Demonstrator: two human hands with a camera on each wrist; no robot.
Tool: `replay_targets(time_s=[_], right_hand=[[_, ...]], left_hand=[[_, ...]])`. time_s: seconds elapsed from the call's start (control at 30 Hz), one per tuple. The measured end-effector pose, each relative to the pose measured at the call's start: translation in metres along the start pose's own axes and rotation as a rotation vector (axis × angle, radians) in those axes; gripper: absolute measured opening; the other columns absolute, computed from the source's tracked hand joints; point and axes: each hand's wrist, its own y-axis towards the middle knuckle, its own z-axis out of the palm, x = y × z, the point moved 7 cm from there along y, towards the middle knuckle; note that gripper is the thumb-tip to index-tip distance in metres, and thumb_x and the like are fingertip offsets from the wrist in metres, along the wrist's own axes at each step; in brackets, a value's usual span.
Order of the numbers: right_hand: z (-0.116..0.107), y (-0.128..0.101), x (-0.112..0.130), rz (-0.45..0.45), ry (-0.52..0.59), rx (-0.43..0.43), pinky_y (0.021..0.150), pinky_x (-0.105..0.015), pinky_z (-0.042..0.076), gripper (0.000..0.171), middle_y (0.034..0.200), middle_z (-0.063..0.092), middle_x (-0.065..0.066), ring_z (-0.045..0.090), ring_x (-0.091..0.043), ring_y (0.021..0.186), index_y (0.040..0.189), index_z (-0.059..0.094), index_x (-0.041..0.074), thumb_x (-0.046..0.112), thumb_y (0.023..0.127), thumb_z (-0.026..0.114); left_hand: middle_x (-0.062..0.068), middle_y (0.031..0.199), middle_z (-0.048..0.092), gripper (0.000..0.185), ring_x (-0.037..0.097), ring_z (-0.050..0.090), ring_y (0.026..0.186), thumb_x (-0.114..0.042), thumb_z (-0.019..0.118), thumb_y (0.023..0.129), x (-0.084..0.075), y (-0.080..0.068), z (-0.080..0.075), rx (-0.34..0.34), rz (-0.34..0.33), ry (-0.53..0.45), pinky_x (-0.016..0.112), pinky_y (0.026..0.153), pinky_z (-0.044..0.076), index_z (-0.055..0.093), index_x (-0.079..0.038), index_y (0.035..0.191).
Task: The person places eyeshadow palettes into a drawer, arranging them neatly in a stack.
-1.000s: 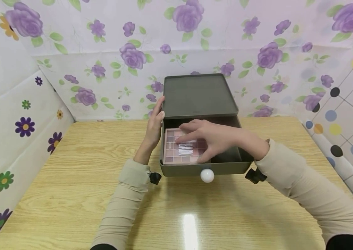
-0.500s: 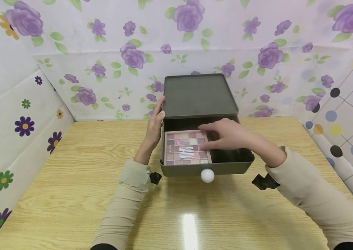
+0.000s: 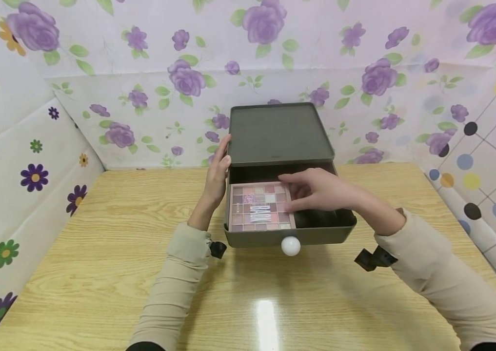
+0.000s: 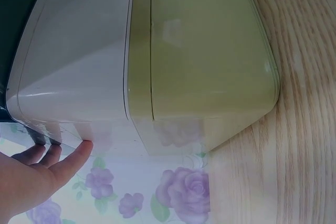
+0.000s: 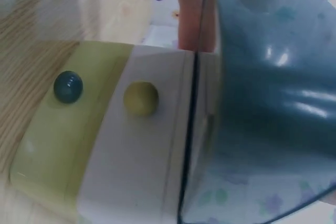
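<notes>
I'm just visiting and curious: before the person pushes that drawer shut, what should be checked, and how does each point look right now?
1. Eyeshadow palette lies flat inside the open drawer: ok.
2. Right hand clear of the drawer: not ok, its fingers touch the palette's edge.
3. Left hand steadies the drawer box at its side: ok.
4. White knob free to reach: ok.
5. Palette low enough to pass under the box top: cannot tell.

Bright, even overhead light; a white glare patch sits on the glossy pale wooden table [image 3: 267, 312]. Head view bends at its edges. Both wrist views are soft, close and colour-shifted.
</notes>
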Motion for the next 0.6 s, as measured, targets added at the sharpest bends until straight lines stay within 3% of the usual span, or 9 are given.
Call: replay_targets(time_s=[0.13, 0.23, 0.4, 0.5, 0.6], right_hand=[[-0.008, -0.016, 0.006, -0.005, 0.033, -0.087, 0.075, -0.030, 0.048, 0.058, 0.096, 0.065, -0.008, 0.062, -0.015, 0.085, 0.131, 0.045, -0.005, 0.016, 0.081, 0.067], [-0.017, -0.034, 0.020, -0.047, -0.006, -0.251, 0.065, -0.027, 0.047, 0.046, 0.085, 0.063, -0.001, 0.058, -0.011, 0.072, 0.121, 0.056, 0.000, 0.014, 0.080, 0.069], [-0.019, -0.066, 0.053, -0.271, -0.038, -0.487, 0.049, -0.019, 0.036, 0.030, 0.069, 0.057, 0.010, 0.043, -0.003, 0.053, 0.104, 0.066, 0.004, 0.008, 0.074, 0.072], [-0.012, -0.078, 0.064, -0.388, -0.040, -0.558, 0.045, -0.014, 0.031, 0.023, 0.066, 0.056, 0.012, 0.038, 0.001, 0.049, 0.099, 0.068, 0.004, 0.019, 0.080, 0.068], [-0.002, -0.085, 0.069, -0.440, -0.074, -0.621, 0.045, -0.012, 0.031, 0.031, 0.065, 0.057, 0.011, 0.038, 0.002, 0.049, 0.097, 0.068, 0.004, 0.032, 0.087, 0.058]], left_hand=[[0.020, 0.149, 0.013, 0.064, 0.026, 0.013, 0.136, -0.020, 0.030, 0.085, 0.000, 0.000, 0.000, 0.001, -0.001, -0.010, 0.044, 0.105, 0.016, 0.019, 0.006, 0.142], [0.020, 0.149, 0.012, 0.064, 0.027, 0.012, 0.136, -0.020, 0.030, 0.085, 0.000, 0.000, 0.001, 0.007, -0.001, -0.019, 0.044, 0.105, 0.016, 0.018, 0.006, 0.142], [0.021, 0.149, 0.011, 0.065, 0.028, 0.011, 0.136, -0.021, 0.030, 0.085, -0.001, 0.001, 0.001, 0.003, 0.000, -0.004, 0.046, 0.105, 0.015, 0.018, 0.005, 0.143], [0.021, 0.149, 0.011, 0.065, 0.028, 0.011, 0.137, -0.021, 0.030, 0.084, -0.001, 0.001, 0.000, 0.001, 0.002, -0.003, 0.046, 0.105, 0.014, 0.018, 0.005, 0.142], [0.021, 0.149, 0.011, 0.065, 0.028, 0.011, 0.136, -0.020, 0.030, 0.084, 0.000, 0.001, 0.001, 0.003, 0.002, -0.001, 0.045, 0.106, 0.015, 0.018, 0.006, 0.142]])
